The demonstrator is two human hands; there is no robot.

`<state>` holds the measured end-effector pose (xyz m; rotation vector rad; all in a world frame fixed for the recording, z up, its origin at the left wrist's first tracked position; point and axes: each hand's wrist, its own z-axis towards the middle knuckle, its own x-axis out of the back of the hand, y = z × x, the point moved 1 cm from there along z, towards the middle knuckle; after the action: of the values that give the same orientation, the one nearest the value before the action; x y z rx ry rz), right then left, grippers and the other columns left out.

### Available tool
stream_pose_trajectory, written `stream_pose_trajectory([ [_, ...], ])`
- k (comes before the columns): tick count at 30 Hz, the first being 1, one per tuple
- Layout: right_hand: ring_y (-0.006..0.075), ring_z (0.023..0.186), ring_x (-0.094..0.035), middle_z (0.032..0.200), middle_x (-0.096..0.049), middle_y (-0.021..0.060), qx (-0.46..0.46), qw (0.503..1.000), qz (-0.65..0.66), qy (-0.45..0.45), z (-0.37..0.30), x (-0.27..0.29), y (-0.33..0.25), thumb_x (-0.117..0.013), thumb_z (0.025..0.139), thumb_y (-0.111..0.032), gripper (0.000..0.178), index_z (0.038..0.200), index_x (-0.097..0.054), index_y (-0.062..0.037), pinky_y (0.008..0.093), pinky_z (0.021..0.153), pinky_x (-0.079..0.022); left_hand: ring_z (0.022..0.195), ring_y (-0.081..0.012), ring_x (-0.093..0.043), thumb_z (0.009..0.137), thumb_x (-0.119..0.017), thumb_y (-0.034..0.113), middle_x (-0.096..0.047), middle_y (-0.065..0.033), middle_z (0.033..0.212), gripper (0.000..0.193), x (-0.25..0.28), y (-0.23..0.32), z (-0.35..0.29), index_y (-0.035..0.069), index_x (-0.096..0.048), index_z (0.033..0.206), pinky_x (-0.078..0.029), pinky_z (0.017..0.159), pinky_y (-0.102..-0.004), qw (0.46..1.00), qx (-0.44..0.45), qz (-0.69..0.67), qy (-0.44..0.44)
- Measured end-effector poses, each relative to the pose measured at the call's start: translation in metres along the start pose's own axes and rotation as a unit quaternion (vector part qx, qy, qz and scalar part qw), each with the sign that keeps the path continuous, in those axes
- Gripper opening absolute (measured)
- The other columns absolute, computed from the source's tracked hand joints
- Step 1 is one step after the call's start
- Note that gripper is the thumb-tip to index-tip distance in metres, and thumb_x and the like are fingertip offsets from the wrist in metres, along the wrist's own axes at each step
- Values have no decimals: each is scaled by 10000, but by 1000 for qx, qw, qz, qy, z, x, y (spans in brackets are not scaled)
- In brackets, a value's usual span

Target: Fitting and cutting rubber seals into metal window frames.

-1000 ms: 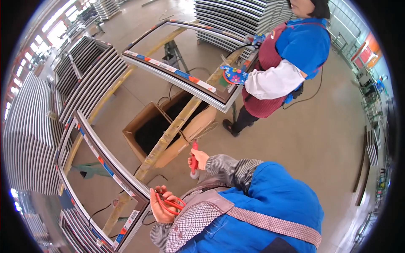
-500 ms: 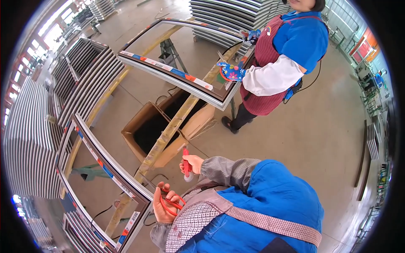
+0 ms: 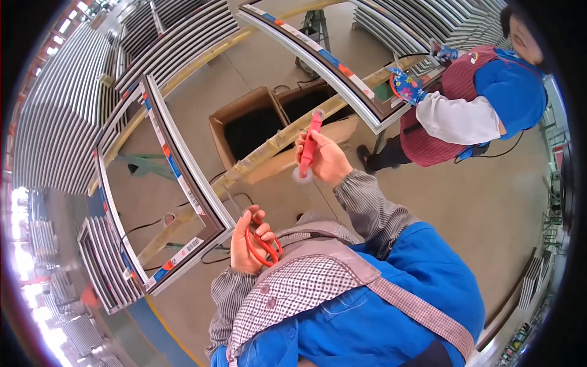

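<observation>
My right hand (image 3: 330,160) is closed around a red-handled roller tool (image 3: 310,147) with a clear wheel at its lower end. It is held up in front of the wooden beam, touching no frame. My left hand (image 3: 243,252) curls round a pair of scissors (image 3: 269,263), fingers at the red loop handles; the thin blades point up and away, near the corner of the closer frame (image 3: 195,192). That rectangular frame, white and brown with coloured labels, lies across the beams to my left.
A yellowish beam (image 3: 263,158) runs under both frames, above an opened cardboard box (image 3: 221,144) with dark contents. A second frame (image 3: 333,70) lies beyond; a co-worker's flowered glove (image 3: 406,85) is at its corner. Stacked frames (image 3: 67,116) stand at the left.
My right hand has moved forward and away from my left hand, carrying the roller tool. The view has shifted, so the frames and co-worker appear displaced. My left hand still holds the scissors.
</observation>
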<state>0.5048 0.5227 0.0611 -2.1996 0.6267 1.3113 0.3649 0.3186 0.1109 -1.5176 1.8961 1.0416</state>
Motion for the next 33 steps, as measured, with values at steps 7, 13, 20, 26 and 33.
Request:
stream_pose_trajectory([
  [7, 193, 697, -526, 813, -521, 69, 37, 994, -11, -103, -31, -26, 4, -361, 910, -326, 306, 949, -468, -42, 342, 679, -441, 571, -101, -437, 863, -490, 199, -556, -38, 837, 184, 17, -10, 0, 71, -526, 991, -394, 517, -251, 999, 38, -7, -21],
  [13, 161, 694, -529, 813, -528, 51, 47, 991, 10, -123, -43, -46, -9, -359, 903, -395, 374, 1010, -482, -58, 327, 681, -435, 578, -109, -440, 862, -492, 200, -549, -40, 836, 191, 14, -12, -4, 69, -523, 997, -398, 518, -250, 999, 45, -5, -11],
  [20, 160, 757, -516, 870, -503, 54, 63, 982, 35, -174, -42, -53, -21, -421, 896, -327, 294, 1019, -458, -63, 325, 701, -433, 571, -100, -433, 866, -483, 198, -559, -51, 842, 194, 6, -8, 4, 64, -541, 993, -390, 513, -233, 999, 41, -17, -24],
  [26, 143, 701, -467, 799, -460, 31, 50, 976, 9, -214, -41, -58, -10, -399, 903, -335, 300, 1019, -458, -65, 297, 656, -407, 570, -94, -426, 865, -487, 210, -555, -62, 843, 199, 10, -7, 0, 65, -554, 985, -384, 507, -220, 999, 32, -26, -21],
  [33, 122, 681, -435, 777, -435, 17, 62, 970, -43, -232, -52, -63, 2, -385, 903, -359, 310, 1033, -452, -85, 276, 634, -384, 586, -100, -424, 872, -474, 215, -541, -63, 859, 211, 18, -11, -8, 61, -534, 1003, -383, 528, -233, 998, 39, -33, -29],
])
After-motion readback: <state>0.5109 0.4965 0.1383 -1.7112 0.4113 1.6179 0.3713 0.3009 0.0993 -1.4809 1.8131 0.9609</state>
